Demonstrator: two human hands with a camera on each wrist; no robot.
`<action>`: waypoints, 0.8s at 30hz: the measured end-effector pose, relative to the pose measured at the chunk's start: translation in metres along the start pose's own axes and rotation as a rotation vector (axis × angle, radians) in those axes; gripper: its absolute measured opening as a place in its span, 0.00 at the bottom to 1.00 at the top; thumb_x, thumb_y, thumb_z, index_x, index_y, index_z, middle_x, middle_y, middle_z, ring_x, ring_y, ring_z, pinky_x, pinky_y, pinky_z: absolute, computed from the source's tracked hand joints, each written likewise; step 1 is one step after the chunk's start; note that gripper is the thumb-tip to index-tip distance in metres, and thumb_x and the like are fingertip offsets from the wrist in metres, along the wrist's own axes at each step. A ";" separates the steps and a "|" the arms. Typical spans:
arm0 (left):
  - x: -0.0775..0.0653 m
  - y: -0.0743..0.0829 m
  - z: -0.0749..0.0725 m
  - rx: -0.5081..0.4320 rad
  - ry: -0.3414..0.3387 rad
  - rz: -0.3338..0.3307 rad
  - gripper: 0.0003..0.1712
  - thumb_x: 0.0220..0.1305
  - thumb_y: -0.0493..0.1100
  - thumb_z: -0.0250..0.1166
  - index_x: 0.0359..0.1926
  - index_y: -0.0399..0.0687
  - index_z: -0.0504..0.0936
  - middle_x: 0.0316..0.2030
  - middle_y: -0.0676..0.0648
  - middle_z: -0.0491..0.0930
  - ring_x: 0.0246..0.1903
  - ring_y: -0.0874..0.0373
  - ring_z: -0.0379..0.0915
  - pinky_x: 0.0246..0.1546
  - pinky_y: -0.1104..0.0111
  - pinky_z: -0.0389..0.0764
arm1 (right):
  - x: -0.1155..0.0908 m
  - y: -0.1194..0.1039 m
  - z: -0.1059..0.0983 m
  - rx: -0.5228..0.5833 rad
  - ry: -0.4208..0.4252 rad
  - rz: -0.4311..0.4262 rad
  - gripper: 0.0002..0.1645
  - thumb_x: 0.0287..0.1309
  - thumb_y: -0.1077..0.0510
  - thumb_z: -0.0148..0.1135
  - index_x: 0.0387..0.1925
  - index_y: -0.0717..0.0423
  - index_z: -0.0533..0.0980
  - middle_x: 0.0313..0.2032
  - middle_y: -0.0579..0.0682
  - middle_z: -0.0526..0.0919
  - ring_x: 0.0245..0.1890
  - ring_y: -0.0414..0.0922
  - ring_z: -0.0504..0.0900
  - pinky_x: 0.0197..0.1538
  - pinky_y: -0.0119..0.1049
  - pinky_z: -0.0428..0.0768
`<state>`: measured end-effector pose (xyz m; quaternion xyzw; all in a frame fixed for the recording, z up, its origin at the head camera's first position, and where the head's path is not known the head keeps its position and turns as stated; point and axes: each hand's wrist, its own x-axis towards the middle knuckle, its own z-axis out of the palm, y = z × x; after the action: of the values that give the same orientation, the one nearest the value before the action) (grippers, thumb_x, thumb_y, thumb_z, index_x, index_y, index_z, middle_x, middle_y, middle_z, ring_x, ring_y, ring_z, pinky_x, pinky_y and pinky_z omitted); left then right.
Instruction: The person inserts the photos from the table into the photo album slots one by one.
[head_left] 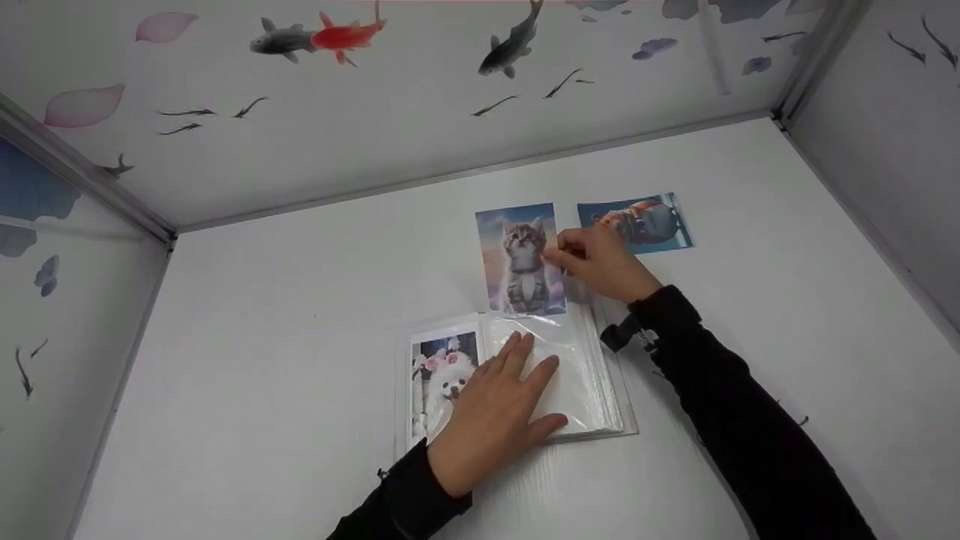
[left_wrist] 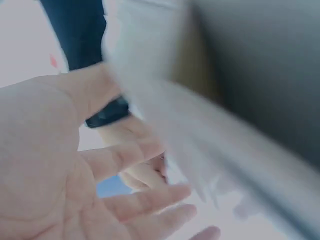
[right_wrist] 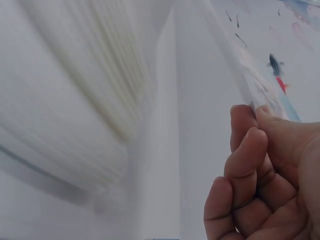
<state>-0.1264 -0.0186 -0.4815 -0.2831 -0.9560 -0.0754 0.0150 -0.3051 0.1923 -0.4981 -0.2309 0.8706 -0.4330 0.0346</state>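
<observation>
Kitten card (head_left: 523,281) lies at far edge of album (head_left: 577,390), lower end at the right page's top edge; can't tell if it's inside the pocket. Long axis runs near-far, roughly in line with the page. Right hand (head_left: 606,262) is nearer: fingers pinch card's right edge, card to their left. Left hand (head_left: 491,416), fingers spread, rests on album, card just beyond fingertips.
</observation>
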 end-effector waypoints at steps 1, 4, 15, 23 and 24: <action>-0.001 0.002 -0.002 -0.018 -0.006 0.026 0.41 0.59 0.66 0.68 0.68 0.54 0.73 0.71 0.38 0.68 0.71 0.44 0.64 0.62 0.54 0.76 | 0.000 0.000 0.000 0.004 -0.006 0.009 0.17 0.71 0.47 0.58 0.31 0.54 0.79 0.23 0.53 0.79 0.23 0.44 0.73 0.32 0.34 0.68; -0.006 0.006 -0.008 -0.051 -0.050 0.088 0.43 0.54 0.63 0.74 0.68 0.54 0.73 0.69 0.40 0.70 0.70 0.45 0.67 0.61 0.58 0.77 | 0.000 0.000 0.001 0.007 -0.021 0.037 0.17 0.71 0.47 0.57 0.31 0.53 0.79 0.24 0.53 0.80 0.25 0.44 0.74 0.33 0.35 0.69; -0.010 0.005 -0.005 0.069 0.008 0.178 0.34 0.49 0.43 0.77 0.60 0.56 0.79 0.64 0.41 0.76 0.65 0.47 0.74 0.56 0.61 0.81 | 0.000 0.000 0.003 0.037 -0.084 0.085 0.15 0.70 0.45 0.58 0.34 0.51 0.81 0.28 0.53 0.80 0.29 0.45 0.73 0.34 0.36 0.72; -0.009 0.004 -0.005 0.079 0.016 0.185 0.32 0.53 0.39 0.73 0.61 0.56 0.79 0.64 0.41 0.75 0.65 0.47 0.74 0.57 0.60 0.81 | 0.001 -0.003 0.007 0.050 -0.037 0.119 0.15 0.69 0.43 0.60 0.36 0.47 0.83 0.30 0.48 0.83 0.30 0.45 0.75 0.35 0.36 0.74; -0.009 0.004 -0.005 0.076 0.008 0.181 0.33 0.53 0.39 0.73 0.62 0.56 0.78 0.65 0.41 0.75 0.65 0.47 0.73 0.58 0.60 0.80 | 0.001 -0.003 0.007 0.054 -0.029 0.121 0.14 0.68 0.43 0.60 0.36 0.46 0.83 0.30 0.48 0.83 0.31 0.45 0.76 0.36 0.36 0.74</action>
<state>-0.1165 -0.0207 -0.4763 -0.3674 -0.9286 -0.0383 0.0363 -0.3026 0.1850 -0.5001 -0.1831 0.8703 -0.4501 0.0797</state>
